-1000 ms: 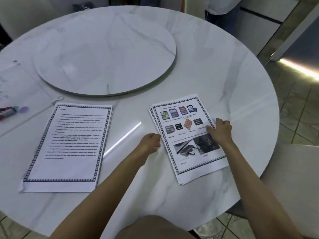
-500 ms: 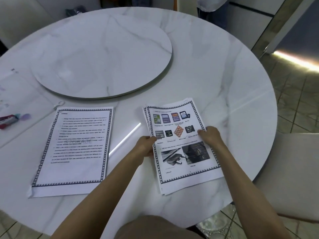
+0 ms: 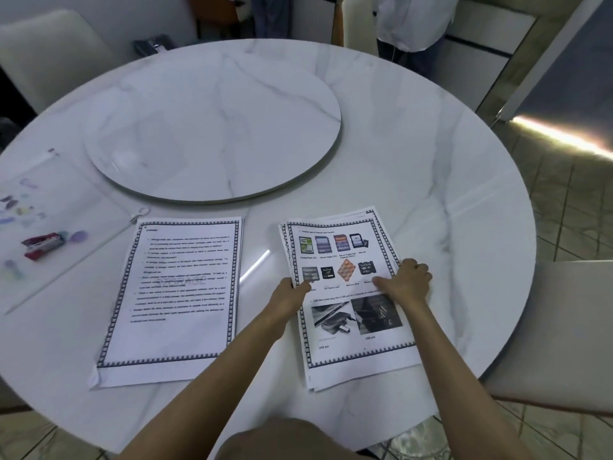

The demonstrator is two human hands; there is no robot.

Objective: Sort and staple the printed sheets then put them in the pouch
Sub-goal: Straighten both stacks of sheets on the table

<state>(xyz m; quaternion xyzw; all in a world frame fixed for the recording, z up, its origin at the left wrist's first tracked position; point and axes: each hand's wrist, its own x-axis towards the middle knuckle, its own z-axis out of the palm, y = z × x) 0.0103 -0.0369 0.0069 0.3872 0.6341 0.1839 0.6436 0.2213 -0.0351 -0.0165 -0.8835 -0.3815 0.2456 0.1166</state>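
The left hand [image 3: 292, 290] now pinches the left edge of the picture sheets [image 3: 351, 327] — a second ago it lay fisted beside them. The right hand [image 3: 409, 282] keeps gripping the right edge, thumb across the top page. The stack lies on the table [image 3: 431, 161], right of the text sheets [image 3: 175, 293] — pouch [image 3: 49, 194] and stapler [image 3: 41, 246] far left.

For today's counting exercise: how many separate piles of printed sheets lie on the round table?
2. The text-page pile lies on the left, untouched. The picture-page pile lies on the right, held by the left hand and right hand. Sheets beneath the top pages are hidden.
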